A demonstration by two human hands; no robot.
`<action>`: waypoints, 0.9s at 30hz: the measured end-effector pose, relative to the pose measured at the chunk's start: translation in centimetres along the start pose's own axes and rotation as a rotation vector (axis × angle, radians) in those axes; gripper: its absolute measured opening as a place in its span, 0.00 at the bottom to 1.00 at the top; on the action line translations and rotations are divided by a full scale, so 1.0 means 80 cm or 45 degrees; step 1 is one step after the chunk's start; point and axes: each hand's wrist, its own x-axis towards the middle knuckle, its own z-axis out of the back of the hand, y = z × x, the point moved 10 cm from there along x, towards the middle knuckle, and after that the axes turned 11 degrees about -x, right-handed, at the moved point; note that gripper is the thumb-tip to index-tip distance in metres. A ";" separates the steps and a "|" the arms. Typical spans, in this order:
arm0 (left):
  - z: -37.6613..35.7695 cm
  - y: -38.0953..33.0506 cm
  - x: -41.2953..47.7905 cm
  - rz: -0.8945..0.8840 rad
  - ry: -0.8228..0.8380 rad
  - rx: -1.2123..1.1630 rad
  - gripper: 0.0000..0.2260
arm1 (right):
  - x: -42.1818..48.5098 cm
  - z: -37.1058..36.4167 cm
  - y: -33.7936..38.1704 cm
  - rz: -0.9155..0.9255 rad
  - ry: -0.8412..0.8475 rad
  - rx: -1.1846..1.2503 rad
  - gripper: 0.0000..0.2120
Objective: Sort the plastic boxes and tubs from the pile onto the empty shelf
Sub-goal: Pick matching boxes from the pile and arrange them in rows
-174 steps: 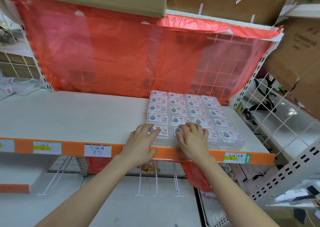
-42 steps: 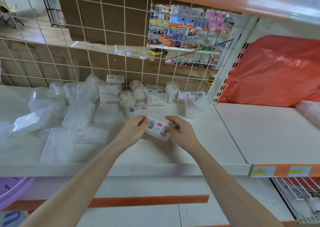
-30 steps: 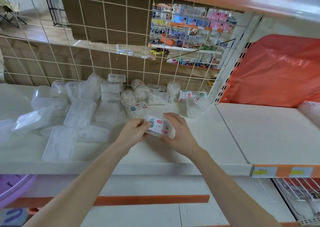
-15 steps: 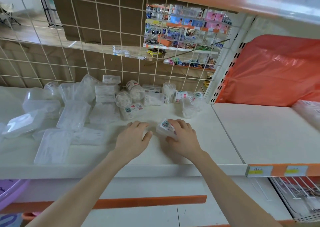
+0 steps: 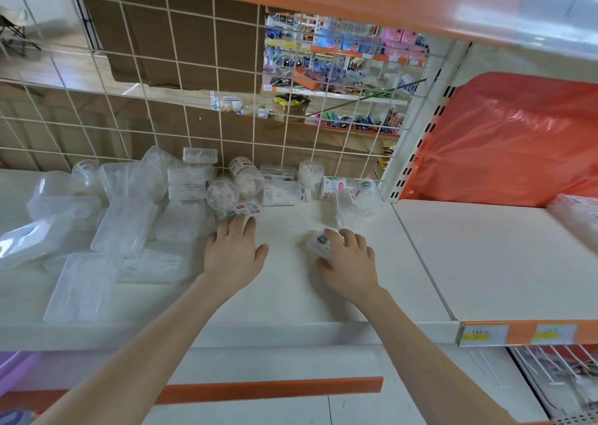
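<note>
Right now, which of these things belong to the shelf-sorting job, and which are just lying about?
Job: small clear labelled plastic box in the right hand; left hand; pile of clear plastic boxes and tubs; white shelf on the right.
Lying about: orange plastic sheet; white wire grid; purple plastic basin; yellow price labels.

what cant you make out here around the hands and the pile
All in the head view.
- small box: mostly covered by the right hand; label print too small.
- left hand: whether its fingertips touch the labelled box is unclear.
- wrapped boxes: cut off by the right edge, blurred.
- price tags: writing too small.
</note>
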 end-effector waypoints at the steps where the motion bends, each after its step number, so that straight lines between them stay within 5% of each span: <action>1: -0.001 0.002 0.000 0.015 0.005 0.003 0.26 | 0.001 0.003 0.003 0.013 -0.008 0.000 0.25; 7: -0.003 0.000 -0.005 -0.094 -0.066 0.031 0.19 | 0.010 0.017 0.026 0.089 -0.043 0.108 0.25; 27: 0.018 -0.002 0.004 -0.246 -0.038 -0.020 0.21 | 0.014 0.005 0.040 0.074 0.059 -0.034 0.25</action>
